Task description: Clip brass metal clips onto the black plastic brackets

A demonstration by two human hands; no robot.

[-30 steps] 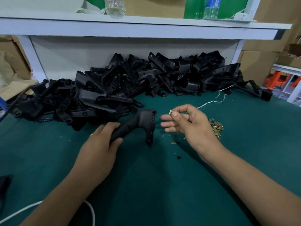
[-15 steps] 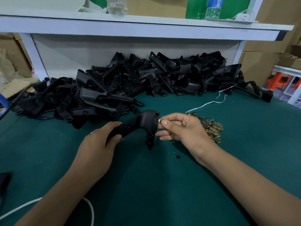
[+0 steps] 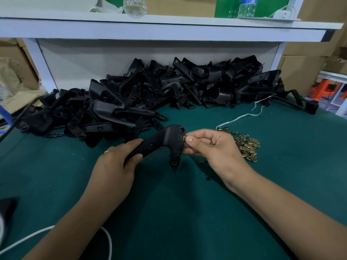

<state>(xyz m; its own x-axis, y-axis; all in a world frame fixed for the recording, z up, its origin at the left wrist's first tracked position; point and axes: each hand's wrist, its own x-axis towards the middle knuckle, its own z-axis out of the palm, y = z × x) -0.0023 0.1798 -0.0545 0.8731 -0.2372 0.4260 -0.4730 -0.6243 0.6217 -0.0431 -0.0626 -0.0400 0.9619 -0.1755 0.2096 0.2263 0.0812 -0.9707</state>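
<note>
My left hand grips the long arm of a curved black plastic bracket, held just above the green table. My right hand pinches a small brass clip between thumb and forefinger and presses it against the bracket's right edge, just below its top round hole. A loose heap of brass clips lies on the table right of my right hand. Behind, a big pile of black brackets stretches across the table under the shelf.
A white shelf with bottles overhangs the back of the green table. A white string runs from the clip heap toward the back right. A white cable curls near my left forearm. Cardboard boxes stand at both sides.
My right hand carried the brass clip leftward from open air to the bracket's edge and now holds it against the slot. My left hand kept its grip on the bracket.
</note>
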